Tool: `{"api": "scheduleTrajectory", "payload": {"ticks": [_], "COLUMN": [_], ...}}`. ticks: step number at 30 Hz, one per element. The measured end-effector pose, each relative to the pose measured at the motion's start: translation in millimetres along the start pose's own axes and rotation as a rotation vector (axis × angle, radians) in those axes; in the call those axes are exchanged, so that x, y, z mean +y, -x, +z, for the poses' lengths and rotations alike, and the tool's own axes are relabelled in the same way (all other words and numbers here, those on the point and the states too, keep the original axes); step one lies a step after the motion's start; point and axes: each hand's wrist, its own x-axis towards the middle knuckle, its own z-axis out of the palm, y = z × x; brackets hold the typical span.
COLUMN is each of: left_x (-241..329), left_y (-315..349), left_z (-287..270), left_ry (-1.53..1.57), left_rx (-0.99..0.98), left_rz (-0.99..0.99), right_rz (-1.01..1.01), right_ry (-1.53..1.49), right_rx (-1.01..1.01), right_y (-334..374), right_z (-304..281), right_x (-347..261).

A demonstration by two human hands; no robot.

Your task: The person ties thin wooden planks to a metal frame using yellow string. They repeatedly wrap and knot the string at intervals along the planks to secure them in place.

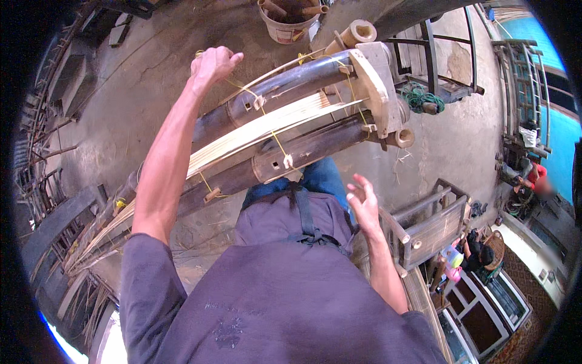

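My left hand (213, 64) is raised beyond the far bamboo pole, its fingers closed. A thin yellow cord (244, 88) runs from it to a small wooden peg (259, 102) on that pole, and more yellow shows at the fingertips. Two thick dark bamboo poles (303, 85) lie slantwise before me, joined at the right by a pale wooden end board (374, 91). Between them stretches a band of pale split-bamboo strips (260, 128). Other yellow cords cross the strips to a peg (288, 161) on the near pole. My right hand (364, 203) hovers near my lap, empty, fingers apart.
A white bucket (285, 29) holding bamboo pieces stands at the far side. Green rope (422, 97) lies by a dark metal frame to the right. A bamboo bench (433, 227) is close at my right. Two people sit farther right, one in red (536, 176).
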Motion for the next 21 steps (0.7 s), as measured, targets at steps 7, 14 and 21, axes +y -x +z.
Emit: {"api": "scheduleTrajectory", "payload": {"ticks": [7, 14, 21], "left_x": [165.1, 208.4, 223.4], "left_y": [94.7, 119.2, 118.9], "left_z": [25.5, 81.5, 84.8], "left_ry": [0.438, 0.409, 0.354], "left_rx": [0.309, 0.492, 0.356], "left_rz": [0.369, 0.194, 0.185], "right_rz": [-0.183, -1.589, -0.806], "right_ry": [0.555, 0.873, 0.81], "right_rx": [-0.525, -0.972, -0.7], "right_y": [-76.4, -142.9, -302.0], "right_z": [-59.7, 55.8, 65.0], "right_x": [-119.2, -335.3, -211.3]}}
